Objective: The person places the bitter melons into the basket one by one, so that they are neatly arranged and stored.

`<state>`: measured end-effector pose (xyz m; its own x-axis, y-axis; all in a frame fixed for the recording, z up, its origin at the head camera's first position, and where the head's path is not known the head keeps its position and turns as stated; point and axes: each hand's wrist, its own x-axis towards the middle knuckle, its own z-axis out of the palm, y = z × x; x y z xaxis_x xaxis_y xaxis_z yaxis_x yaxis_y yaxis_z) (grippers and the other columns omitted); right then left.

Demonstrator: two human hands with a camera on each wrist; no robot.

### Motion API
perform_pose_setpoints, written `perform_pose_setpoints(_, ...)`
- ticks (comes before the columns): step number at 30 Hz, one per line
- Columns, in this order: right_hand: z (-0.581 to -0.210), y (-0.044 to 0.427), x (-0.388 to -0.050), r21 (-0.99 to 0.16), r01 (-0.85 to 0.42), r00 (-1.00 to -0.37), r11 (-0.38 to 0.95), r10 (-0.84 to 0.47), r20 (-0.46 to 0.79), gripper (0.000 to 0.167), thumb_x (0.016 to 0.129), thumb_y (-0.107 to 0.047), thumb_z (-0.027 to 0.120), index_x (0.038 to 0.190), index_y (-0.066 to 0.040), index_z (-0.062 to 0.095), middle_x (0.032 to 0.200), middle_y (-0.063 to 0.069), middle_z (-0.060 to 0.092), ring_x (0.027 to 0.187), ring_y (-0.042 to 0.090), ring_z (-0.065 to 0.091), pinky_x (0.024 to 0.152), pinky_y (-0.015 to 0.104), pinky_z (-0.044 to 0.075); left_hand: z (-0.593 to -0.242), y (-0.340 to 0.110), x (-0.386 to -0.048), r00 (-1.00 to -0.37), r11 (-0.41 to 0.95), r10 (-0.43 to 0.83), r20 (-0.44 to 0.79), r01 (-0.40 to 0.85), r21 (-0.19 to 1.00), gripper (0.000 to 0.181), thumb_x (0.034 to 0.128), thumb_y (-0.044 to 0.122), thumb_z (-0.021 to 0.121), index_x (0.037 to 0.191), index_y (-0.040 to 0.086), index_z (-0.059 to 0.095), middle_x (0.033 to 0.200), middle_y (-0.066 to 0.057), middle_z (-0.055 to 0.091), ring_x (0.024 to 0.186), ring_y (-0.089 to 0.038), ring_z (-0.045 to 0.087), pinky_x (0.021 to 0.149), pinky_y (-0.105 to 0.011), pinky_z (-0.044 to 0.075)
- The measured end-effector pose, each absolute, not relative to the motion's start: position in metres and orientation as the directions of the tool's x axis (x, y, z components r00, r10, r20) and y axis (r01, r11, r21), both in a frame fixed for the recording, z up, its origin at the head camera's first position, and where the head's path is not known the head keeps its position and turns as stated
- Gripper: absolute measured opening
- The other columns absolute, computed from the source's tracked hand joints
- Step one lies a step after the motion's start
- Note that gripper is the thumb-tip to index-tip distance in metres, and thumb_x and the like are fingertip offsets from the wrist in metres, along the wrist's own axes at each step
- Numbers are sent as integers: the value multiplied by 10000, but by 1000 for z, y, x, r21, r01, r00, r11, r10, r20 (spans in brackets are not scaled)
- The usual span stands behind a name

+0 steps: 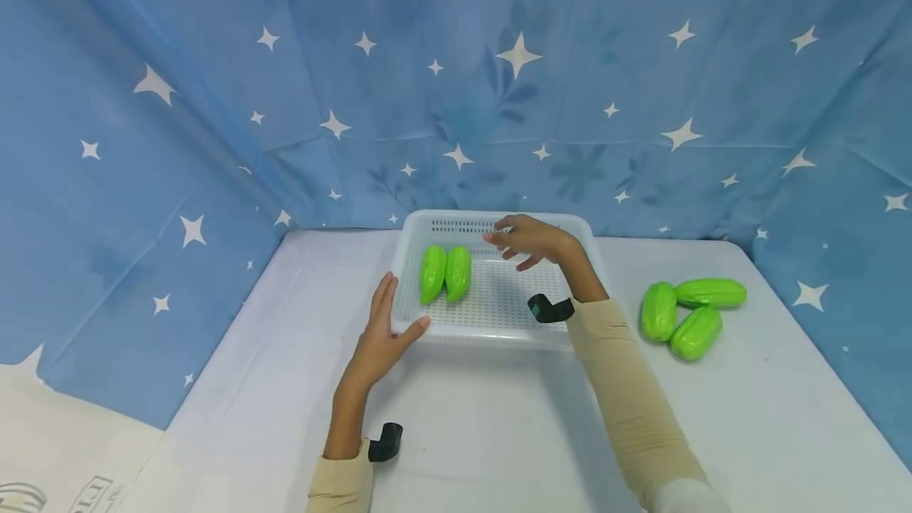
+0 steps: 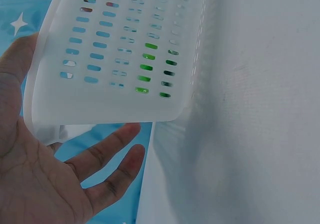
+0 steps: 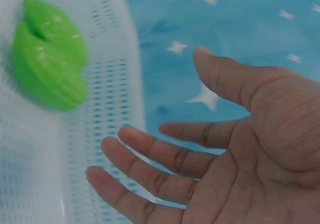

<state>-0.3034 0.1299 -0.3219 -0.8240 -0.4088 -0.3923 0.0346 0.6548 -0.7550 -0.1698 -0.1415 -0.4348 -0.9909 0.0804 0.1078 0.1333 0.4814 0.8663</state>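
Note:
A white plastic basket point(image 1: 492, 332) with slotted walls stands at the table's far side. Two bright green ribbed vegetables point(image 1: 446, 274), glossy and tapered at one end, lie side by side in its left part. My left hand point(image 1: 381, 347) is at the basket's front left corner, thumb by the rim and fingers extended along the outside. In the left wrist view the hand point(image 2: 55, 179) is spread around that corner. Over the basket's right half hovers my right hand point(image 1: 530, 239), fingers loosely spread and holding nothing. The right wrist view shows its palm point(image 3: 250, 169) apart from the vegetables point(image 3: 50, 59).
Three more green ribbed vegetables point(image 1: 697, 332) lie close together on the white table point(image 1: 777, 402), right of the basket. A blue curtain point(image 1: 456, 85) with white stars hangs behind and along the sides.

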Motion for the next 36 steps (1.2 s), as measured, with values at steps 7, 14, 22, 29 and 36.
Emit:
perform_pose_setpoints(7,-315,177,-272,-904,-68,-885,422,-443,-141,520,1022,-333,506,1453,-69,384,1398,190,499,1318,362,483,1028,515,462,-434,-143,-169,-990,482,84,110,137,865,951,902,445,676,1586,176,73,1653,41,-32,1460,-354,282,1087,-575,370)
perform_pose_setpoints(14,-318,232,-237,-896,-119,-973,428,-231,19,565,1021,-418,468,1466,-80,389,1358,193,522,1227,237,555,953,312,529,-436,-144,-171,-988,467,99,119,152,871,939,910,428,671,1585,161,74,1655,3,-27,1465,-351,269,1089,-570,369)
perform_pose_setpoints(22,-342,307,-210,-871,52,-989,488,148,24,715,979,-535,459,1452,-2,395,1103,-50,598,930,-73,561,739,119,532,-436,-144,-170,-988,458,98,117,149,877,944,910,426,672,1585,166,66,1654,13,-32,1461,-333,283,1066,-544,408)
perform_pose_setpoints(29,-369,360,-187,-846,327,-898,421,418,-139,692,1000,-478,425,1488,6,341,1121,3,530,885,1,530,632,141,539,-435,-143,-170,-991,457,98,93,128,880,943,910,467,657,1586,188,61,1646,74,-39,1454,-293,300,1020,-509,465)
perform_pose_setpoints(36,-399,386,-176,-801,461,-856,381,429,-288,897,936,-609,446,1539,1,183,1497,319,266,1237,385,466,629,234,564,-436,-143,-170,-992,450,96,86,120,885,944,908,463,661,1585,211,53,1644,86,-42,1442,-289,323,992,-489,491)
